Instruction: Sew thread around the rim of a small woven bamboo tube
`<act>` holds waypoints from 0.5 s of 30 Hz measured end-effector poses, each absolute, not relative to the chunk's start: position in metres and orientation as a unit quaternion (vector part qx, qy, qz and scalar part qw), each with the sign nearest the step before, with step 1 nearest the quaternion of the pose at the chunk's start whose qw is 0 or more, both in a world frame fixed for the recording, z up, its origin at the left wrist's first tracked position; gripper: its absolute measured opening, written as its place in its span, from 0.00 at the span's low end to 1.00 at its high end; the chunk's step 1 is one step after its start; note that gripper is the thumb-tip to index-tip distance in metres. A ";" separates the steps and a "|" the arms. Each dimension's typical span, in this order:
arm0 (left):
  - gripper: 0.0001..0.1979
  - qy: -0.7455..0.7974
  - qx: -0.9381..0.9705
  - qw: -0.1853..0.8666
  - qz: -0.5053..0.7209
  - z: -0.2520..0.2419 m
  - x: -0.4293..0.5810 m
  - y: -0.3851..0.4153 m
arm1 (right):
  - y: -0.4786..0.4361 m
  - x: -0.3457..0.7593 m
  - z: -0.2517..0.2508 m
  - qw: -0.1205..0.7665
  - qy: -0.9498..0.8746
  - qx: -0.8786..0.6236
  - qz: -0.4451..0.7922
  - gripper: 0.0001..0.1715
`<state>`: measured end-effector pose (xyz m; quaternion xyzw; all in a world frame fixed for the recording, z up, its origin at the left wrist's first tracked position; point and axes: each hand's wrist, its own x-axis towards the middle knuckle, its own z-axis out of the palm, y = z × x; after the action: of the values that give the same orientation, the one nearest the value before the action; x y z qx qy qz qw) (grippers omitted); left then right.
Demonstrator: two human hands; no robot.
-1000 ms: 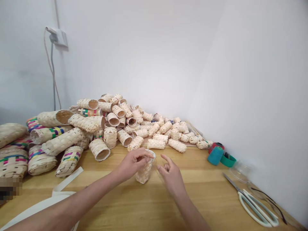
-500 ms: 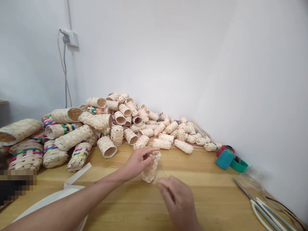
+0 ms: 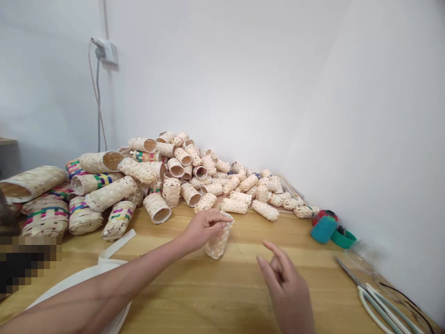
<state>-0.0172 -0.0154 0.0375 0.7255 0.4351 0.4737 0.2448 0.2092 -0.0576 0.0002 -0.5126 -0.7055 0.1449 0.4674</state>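
Observation:
A small pale woven cylinder (image 3: pixel 218 243) stands tilted over the wooden table, its white-edged rim upward. My left hand (image 3: pixel 205 228) pinches that rim from the left, fingers over the top edge. A thin thread (image 3: pixel 239 248) hangs from the rim and trails down to the right. My right hand (image 3: pixel 285 278) is to the right of the cylinder, thumb and index finger apart, with nothing visible between them. Its other fingers are curled.
Behind lies a heap of woven cylinders (image 3: pixel 162 208), some with coloured bands. A white strip (image 3: pixel 116 246) curls under my left forearm. Thread spools (image 3: pixel 323 229), a green ring (image 3: pixel 343 239), a clear container (image 3: pixel 363 255) and scissors (image 3: pixel 373 301) lie right.
My right hand has moved right, away from the cylinder, and its thumb and index finger have parted. My left hand keeps its hold on the rim. The view has shifted slightly.

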 end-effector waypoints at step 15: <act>0.12 0.473 0.690 0.244 0.490 0.039 -0.019 -0.011 | -0.083 0.177 0.007 0.342 -0.921 -0.185 0.010 0.14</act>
<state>-0.0195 -0.0113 0.0387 0.6903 0.4727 0.4902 0.2445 0.1771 -0.0827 0.0065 -0.1854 -0.9213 0.0100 0.3417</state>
